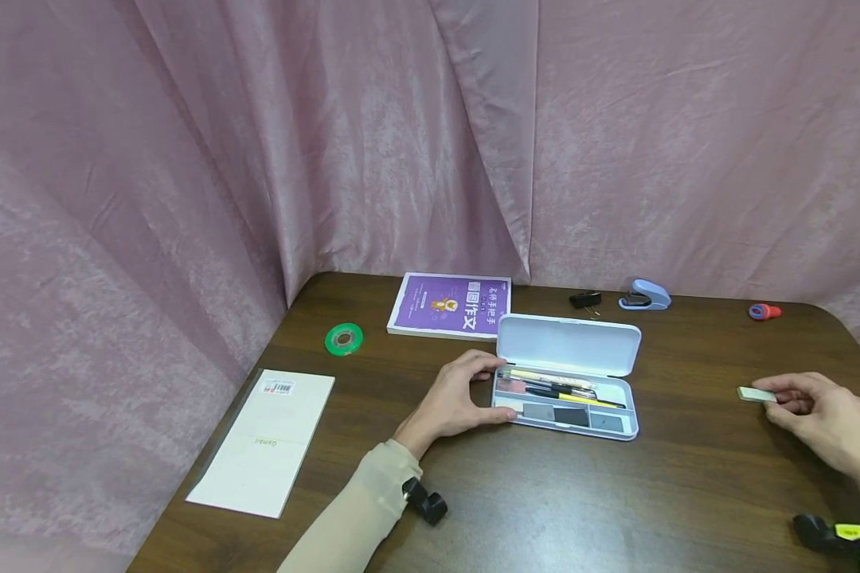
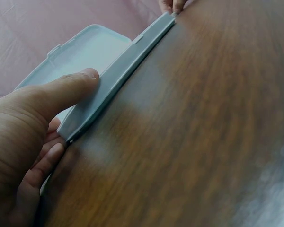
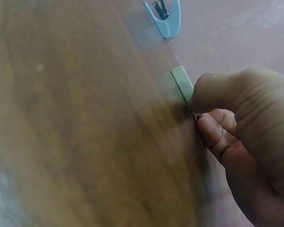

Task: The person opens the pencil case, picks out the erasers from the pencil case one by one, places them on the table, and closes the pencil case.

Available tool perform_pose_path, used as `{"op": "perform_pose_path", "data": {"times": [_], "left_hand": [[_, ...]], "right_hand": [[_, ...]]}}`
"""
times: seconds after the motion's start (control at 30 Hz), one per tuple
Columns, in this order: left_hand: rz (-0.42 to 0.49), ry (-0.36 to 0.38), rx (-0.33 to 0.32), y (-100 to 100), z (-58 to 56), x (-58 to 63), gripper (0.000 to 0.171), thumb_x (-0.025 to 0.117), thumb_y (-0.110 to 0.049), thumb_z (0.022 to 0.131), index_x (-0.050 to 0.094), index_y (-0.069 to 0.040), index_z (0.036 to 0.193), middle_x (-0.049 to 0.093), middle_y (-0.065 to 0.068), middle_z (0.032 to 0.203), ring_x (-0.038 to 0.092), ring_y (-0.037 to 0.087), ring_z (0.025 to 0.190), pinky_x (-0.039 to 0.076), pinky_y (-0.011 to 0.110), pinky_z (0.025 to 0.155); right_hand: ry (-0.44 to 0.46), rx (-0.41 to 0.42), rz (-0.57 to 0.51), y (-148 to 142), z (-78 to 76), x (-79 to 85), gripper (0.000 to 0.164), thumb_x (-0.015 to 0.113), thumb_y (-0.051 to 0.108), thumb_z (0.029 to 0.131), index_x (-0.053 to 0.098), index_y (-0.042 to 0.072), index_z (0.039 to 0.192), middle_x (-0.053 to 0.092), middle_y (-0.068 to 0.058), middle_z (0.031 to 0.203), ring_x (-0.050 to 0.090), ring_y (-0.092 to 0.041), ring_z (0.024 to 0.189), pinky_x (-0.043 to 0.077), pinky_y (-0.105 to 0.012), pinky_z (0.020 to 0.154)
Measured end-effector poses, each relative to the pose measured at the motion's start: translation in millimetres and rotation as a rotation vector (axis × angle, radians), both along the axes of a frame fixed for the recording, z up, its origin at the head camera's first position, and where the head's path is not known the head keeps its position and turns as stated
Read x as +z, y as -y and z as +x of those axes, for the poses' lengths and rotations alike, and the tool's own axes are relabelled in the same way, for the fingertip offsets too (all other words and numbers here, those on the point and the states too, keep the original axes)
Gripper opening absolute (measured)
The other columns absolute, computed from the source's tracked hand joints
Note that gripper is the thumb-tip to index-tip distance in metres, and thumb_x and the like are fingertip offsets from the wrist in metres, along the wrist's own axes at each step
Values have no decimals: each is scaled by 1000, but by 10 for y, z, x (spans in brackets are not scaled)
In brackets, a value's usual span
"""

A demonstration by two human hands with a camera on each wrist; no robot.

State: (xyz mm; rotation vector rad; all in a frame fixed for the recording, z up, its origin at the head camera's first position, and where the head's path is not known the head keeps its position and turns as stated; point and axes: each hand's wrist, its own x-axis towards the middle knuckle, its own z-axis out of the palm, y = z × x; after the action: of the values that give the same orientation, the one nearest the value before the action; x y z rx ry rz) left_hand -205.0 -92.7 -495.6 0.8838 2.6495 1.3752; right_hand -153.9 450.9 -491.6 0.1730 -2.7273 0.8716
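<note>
An open pale blue pencil case [image 1: 568, 344] lies on the table, lid tipped back. Pens and pencils [image 1: 552, 378] fill its rear section, with grey and dark blocks [image 1: 571, 416] along the front. My left hand [image 1: 453, 404] grips its left end, thumb on the front wall and fingers around the back; in the left wrist view the thumb [image 2: 78, 90] presses that wall. Far to the right, my right hand [image 1: 824, 414] pinches a small, flat, pale green bar [image 1: 754, 395] between thumb and fingers. Seen from the right wrist, the bar [image 3: 182, 80] points away from the fingertips, close over the table.
Behind the case lie a purple book [image 1: 430, 306], a black clip [image 1: 585, 300], a blue stapler [image 1: 645, 295] and a small red and blue item [image 1: 764, 311]. To the left are a green tape roll [image 1: 344, 328] and a white notebook [image 1: 265, 446]. Pink curtains [image 1: 401, 143] hang behind the table.
</note>
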Motion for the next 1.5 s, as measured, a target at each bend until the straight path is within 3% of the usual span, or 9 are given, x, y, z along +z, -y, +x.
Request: {"op": "perform_pose_path", "data": {"times": [0.2, 0.37, 0.53, 0.63, 0.83, 1.07, 1.3, 1.5], "left_hand": [[2, 0, -1, 1, -2, -7, 76, 103, -32, 82, 69, -13, 148, 66, -1, 144, 63, 14, 132, 55, 24, 115], [4, 5, -1, 4, -2, 1, 76, 103, -33, 82, 69, -13, 148, 65, -1, 144, 62, 14, 133, 55, 25, 116], [2, 6, 1, 5, -3, -6, 76, 102, -35, 83, 69, -13, 149, 65, -1, 145, 62, 13, 133, 55, 24, 116], [-4, 6, 5, 8, -4, -15, 76, 102, -36, 83, 69, -14, 149, 65, -1, 145, 62, 13, 132, 55, 24, 116], [-5, 4, 5, 2, -5, -13, 77, 102, -34, 83, 69, -14, 149, 65, -1, 145, 62, 13, 133, 54, 24, 116], [-8, 8, 4, 5, -6, -11, 77, 102, -35, 83, 68, -14, 149, 65, -1, 146, 62, 13, 133, 54, 23, 116], [-5, 5, 5, 12, -4, -3, 77, 102, -34, 83, 69, -15, 149, 65, -1, 145, 62, 14, 133, 55, 25, 116], [-7, -4, -1, 3, -10, -16, 76, 102, -34, 83, 69, -14, 149, 65, -1, 145, 63, 15, 133, 55, 25, 116]], "right_hand": [[-32, 69, -126, -1, -10, 16, 44, 83, -17, 84, 72, 1, 122, 63, 41, 100, 60, 19, 83, 50, -3, 67], [-104, 35, -184, 37, 6, 115, 44, 82, -16, 86, 75, 6, 123, 63, 43, 103, 59, 21, 87, 48, -1, 68], [-172, 39, -300, 175, 3, 289, 47, 82, -18, 87, 77, 4, 128, 70, 36, 105, 64, 16, 89, 48, 1, 72], [-195, 73, -345, 280, -4, 401, 50, 81, -23, 84, 74, -3, 130, 74, 29, 108, 67, 13, 90, 50, 1, 75], [-248, 145, -321, 441, -4, 624, 56, 77, -31, 80, 69, -12, 132, 75, 22, 112, 68, 10, 92, 52, -1, 77], [-239, 191, -349, 767, 64, 885, 53, 80, -31, 80, 71, -12, 129, 79, 14, 110, 72, 1, 88, 56, -6, 75], [-193, 196, -303, 1095, 81, 998, 48, 86, -19, 85, 75, -1, 128, 79, 12, 112, 71, -2, 85, 55, -8, 71], [-167, 239, -287, 1394, 10, 1042, 43, 88, -11, 88, 77, 7, 126, 80, 8, 111, 73, -4, 87, 56, -8, 76]]}}
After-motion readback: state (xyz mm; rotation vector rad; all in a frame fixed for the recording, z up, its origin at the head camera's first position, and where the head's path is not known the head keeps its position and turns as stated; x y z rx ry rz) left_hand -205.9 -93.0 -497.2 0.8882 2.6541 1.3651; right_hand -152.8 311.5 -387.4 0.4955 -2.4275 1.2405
